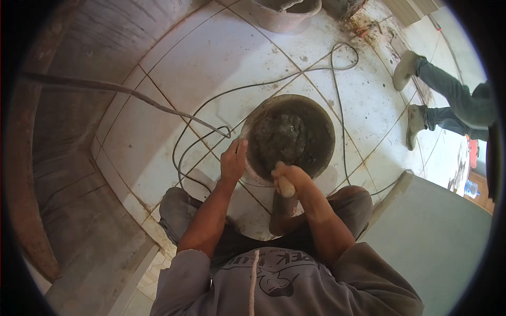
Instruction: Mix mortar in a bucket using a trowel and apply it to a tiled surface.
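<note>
A round bucket (331,136) of wet grey mortar (282,136) stands on the floor before me. My left hand (233,160) grips its left rim, thumb at the top edge. My right hand (292,179) is closed around the pale wooden handle (286,187) of a tool at the near side of the bucket; the tool's working end is hidden by the hand and the mortar.
A thin cable (253,85) loops over the tiled floor (178,51) around the bucket. A thicker cord (150,100) hangs in from the left. A second bucket (282,21) stands at the far side. Another person's booted legs (438,83) are at the right, beyond a grey panel (435,237).
</note>
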Demonstrator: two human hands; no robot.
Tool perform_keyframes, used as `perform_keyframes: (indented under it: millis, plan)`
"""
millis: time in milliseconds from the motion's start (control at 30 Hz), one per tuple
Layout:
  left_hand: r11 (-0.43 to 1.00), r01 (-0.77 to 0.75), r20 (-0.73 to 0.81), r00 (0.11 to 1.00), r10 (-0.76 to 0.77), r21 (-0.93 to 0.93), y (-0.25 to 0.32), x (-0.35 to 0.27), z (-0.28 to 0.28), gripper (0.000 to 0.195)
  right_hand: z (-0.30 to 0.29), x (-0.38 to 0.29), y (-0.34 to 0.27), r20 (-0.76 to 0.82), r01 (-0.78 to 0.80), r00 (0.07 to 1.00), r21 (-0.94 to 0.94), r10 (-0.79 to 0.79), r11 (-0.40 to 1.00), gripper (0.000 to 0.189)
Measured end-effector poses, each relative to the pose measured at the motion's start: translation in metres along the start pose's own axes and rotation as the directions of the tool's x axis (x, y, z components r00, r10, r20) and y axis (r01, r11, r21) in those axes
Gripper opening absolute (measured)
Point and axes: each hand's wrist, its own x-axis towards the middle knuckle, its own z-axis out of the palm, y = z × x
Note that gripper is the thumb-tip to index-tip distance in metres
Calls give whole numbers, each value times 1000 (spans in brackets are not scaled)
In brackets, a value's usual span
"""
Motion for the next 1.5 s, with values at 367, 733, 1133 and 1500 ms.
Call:
perform_keyframes:
  millis: [367, 733, 1133, 1500]
  plan:
    - [997, -50, 57, 997, 47, 51, 11, 1, -3, 51, -40, -85, -51, 217, -40, 858, -876, -466, -481, 32]
    - [868, -194, 40, 980, 197, 457, 17, 64, -14, 54, -109, -85, -6, 187, -511, 596, -663, -781, -548, 24]
    - [915, -151, -12, 986, 168, 375, 24, 61, -11, 44, -126, -123, 62, 36, -504, 653, -724, -756, -470, 24]
    - [938, -104, 56, 994, 91, 330, 28, 60, -12, 52, -63, -164, 16, -8, -223, 717, -950, -697, -219, 34]
